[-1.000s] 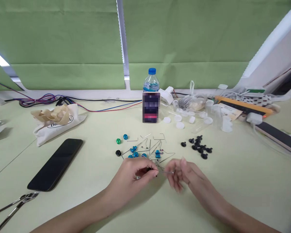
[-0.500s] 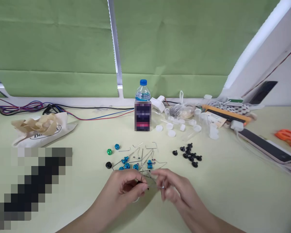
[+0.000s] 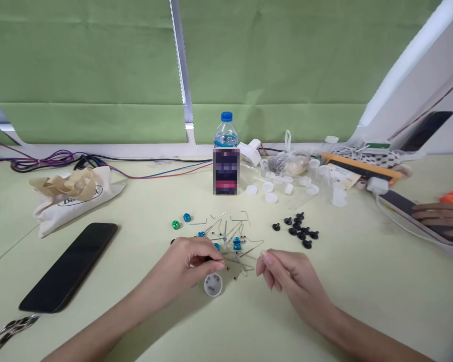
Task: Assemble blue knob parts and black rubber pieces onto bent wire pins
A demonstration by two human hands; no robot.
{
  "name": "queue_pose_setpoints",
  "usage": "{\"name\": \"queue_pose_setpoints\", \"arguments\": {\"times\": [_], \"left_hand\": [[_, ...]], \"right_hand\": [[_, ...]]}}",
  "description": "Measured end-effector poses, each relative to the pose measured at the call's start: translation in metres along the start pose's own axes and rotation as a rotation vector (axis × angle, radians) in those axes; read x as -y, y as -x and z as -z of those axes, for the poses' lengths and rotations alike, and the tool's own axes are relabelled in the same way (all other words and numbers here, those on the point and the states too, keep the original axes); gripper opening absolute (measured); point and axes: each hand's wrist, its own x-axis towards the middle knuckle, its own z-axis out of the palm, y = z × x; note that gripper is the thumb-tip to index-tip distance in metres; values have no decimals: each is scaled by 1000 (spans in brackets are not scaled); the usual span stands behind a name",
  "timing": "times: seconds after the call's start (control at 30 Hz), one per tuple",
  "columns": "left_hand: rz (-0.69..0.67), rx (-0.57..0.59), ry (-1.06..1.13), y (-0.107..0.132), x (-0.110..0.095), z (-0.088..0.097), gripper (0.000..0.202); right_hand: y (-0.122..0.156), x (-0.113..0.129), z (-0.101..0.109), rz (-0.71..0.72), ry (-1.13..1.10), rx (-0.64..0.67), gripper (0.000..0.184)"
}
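Note:
My left hand [image 3: 186,264] rests on the table with its fingertips pinched on a small dark part I cannot make out. Just below those fingertips lies a small white cap [image 3: 213,284] with dark specks inside. My right hand [image 3: 289,279] sits to the right, fingers curled loosely with the tips together; nothing shows in it. Between and behind both hands lies a heap of thin bent wire pins [image 3: 234,236] mixed with small blue knobs [image 3: 237,244]. A green knob [image 3: 175,224] and another blue one [image 3: 186,217] lie at the heap's left.
Several black push-pins [image 3: 300,231] lie right of the heap. A black phone [image 3: 70,265] and scissors [image 3: 7,329] lie at the left, with a cloth bag [image 3: 73,198]. Behind stand a water bottle [image 3: 225,151], white caps [image 3: 272,188], cables [image 3: 98,163] and a power strip [image 3: 362,168].
My right hand has drawn away from the left, to the right. The white cap now shows below my left fingertips. The view shifted slightly.

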Motion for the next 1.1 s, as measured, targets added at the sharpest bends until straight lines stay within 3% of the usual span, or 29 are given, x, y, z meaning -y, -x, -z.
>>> {"name": "queue_pose_setpoints", "arguments": {"times": [0.13, 0.33, 0.43, 0.53, 0.63, 0.87, 1.1], "left_hand": [[28, 106, -117, 0, 1, 11, 16], [-38, 159, -183, 1, 2, 6, 21], [-39, 119, -265, 1, 3, 4, 22], [-67, 50, -353, 0, 4, 1, 24], [-118, 22, -395, 0, 5, -3, 27], [-85, 14, -441, -3, 7, -8, 23], [-120, -12, -652, -3, 10, -14, 29]], "right_hand": [[-6, -9, 0, -69, -109, -10, 43], [-9, -12, -4, -53, -125, -26, 40], [-7, -9, -4, 127, -125, -48, 40], [-4, -5, -6, 365, -72, 83, 31], [-3, -2, -9, 442, 22, 195, 23], [-5, -2, -6, 377, -12, 175, 27], [-7, 3, -11, 72, -337, 201, 33]]}}
